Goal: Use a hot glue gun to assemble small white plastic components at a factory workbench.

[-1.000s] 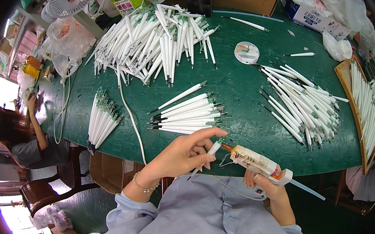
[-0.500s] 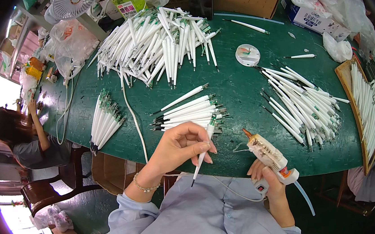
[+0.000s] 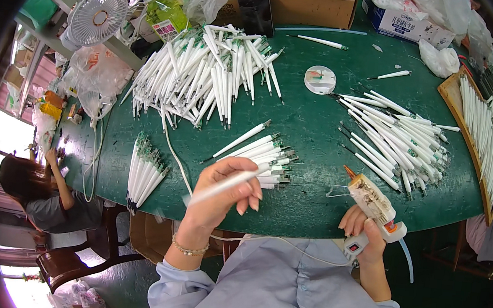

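Observation:
My left hand (image 3: 213, 201) is closed round a slim white pen-like stick (image 3: 224, 185), tilted and smeared by motion. In my right hand (image 3: 367, 232) is a hot glue gun (image 3: 371, 200), its brown nozzle pointing up and left, a thin glue strand beside it. Just beyond my left hand lies a small bunch of similar sticks (image 3: 253, 150) with green pieces at one end. A tidy bundle (image 3: 146, 174) is to the left, a large heap (image 3: 198, 72) behind, and another pile (image 3: 393, 135) lies to the right.
On the green table (image 3: 319, 137) are a round white disc (image 3: 320, 80), a phone (image 3: 254, 8) and a wooden tray (image 3: 448, 90) of sticks. A fan (image 3: 98, 18) stands far left. The gun's white cable (image 3: 286, 238) crosses my lap. Other people sit at left and right.
My left hand has moved slightly left and turned the stick from nearly upright to a slant across the hand. My right hand still holds the glue gun, slightly lower. The view has shifted a little.

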### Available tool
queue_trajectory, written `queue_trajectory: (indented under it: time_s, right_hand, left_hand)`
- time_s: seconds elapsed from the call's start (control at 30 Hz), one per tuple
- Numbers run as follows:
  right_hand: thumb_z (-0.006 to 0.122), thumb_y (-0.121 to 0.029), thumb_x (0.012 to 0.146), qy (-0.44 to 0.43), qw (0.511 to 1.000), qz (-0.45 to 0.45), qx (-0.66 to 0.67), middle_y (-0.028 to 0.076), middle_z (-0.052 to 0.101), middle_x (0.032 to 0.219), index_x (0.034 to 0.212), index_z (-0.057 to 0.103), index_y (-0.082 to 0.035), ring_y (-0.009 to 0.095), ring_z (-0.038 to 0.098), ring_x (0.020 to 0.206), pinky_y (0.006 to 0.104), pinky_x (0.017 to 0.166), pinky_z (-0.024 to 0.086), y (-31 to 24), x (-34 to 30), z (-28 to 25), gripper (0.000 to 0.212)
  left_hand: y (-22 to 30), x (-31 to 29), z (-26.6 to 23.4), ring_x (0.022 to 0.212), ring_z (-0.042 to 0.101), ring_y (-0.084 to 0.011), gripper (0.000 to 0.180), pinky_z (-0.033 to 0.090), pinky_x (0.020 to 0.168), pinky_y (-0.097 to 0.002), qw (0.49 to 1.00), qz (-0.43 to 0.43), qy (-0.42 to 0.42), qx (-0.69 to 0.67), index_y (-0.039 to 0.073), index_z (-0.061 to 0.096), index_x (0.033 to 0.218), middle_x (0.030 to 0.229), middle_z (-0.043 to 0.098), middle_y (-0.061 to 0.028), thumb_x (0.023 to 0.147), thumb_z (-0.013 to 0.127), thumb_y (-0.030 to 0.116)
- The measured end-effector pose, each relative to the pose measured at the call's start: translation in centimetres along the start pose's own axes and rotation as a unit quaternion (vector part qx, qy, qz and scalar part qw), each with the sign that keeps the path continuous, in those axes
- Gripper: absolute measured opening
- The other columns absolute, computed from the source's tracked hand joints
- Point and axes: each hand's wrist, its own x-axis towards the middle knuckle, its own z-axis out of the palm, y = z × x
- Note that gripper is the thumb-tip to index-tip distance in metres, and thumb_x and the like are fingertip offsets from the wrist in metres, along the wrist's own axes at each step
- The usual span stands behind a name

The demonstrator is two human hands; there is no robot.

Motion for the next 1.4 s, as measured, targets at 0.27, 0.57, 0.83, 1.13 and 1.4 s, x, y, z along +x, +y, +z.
queue_trajectory:
  time_s: [0.27,0.57,0.83,1.13,1.4]
  right_hand:
    - [0.044,-0.031,0.08,0.059,0.992,-0.093,-0.056,0.009,0.044,0.052,0.052,0.04,-0.007,0.019,0.046,0.056,0.0275,0.055,0.037,-0.3,0.0,-1.6,0.037]
    - [0.045,-0.029,0.079,0.096,0.99,-0.089,-0.058,0.01,0.045,0.053,0.053,0.042,-0.006,0.019,0.046,0.056,0.0282,0.056,0.037,-0.3,0.1,-2.2,0.035]
    - [0.047,-0.018,0.079,0.072,0.995,-0.069,-0.005,0.009,0.049,0.06,0.068,0.049,-0.001,0.019,0.05,0.06,0.0335,0.064,0.044,-0.1,-0.1,-3.2,0.021]
    - [0.048,-0.02,0.08,0.06,0.996,-0.069,-0.005,0.01,0.05,0.06,0.069,0.05,0.0,0.019,0.05,0.061,0.0329,0.064,0.043,-0.1,-0.1,-3.2,0.023]
    - [0.049,-0.022,0.08,0.058,0.996,-0.07,-0.011,0.01,0.05,0.06,0.066,0.05,-0.001,0.019,0.051,0.062,0.0328,0.064,0.044,-0.1,-0.1,-3.2,0.025]
  left_hand:
    - [4.1,5.7,0.9,0.057,0.045,-0.0058,0.027,0.036,0.051,-0.0167,0.981,0.054,0.094,0.159,-0.005,0.055,0.105,0.07,0.055,-0.0031,0.085,0.054,0.012]
    - [2.4,19.7,3.7,0.075,0.057,-0.0093,0.021,0.045,0.069,-0.0232,0.888,0.214,-0.015,0.407,0.0,0.06,0.096,0.08,0.062,-0.0046,0.079,0.059,0.011]
    - [-0.9,23.6,4.3,0.083,0.059,-0.0115,0.022,0.045,0.077,-0.0239,0.899,0.161,-0.038,0.406,-0.001,0.06,0.099,0.088,0.063,-0.0078,0.082,0.058,0.012]
    - [-1.1,23.8,3.9,0.082,0.059,-0.0114,0.022,0.045,0.077,-0.0241,0.858,0.183,-0.031,0.479,-0.001,0.06,0.098,0.086,0.063,-0.0069,0.081,0.058,0.013]
    - [-1.1,23.8,3.5,0.08,0.059,-0.0113,0.022,0.045,0.075,-0.024,0.844,0.185,-0.028,0.503,0.0,0.06,0.098,0.086,0.063,-0.0067,0.081,0.058,0.014]
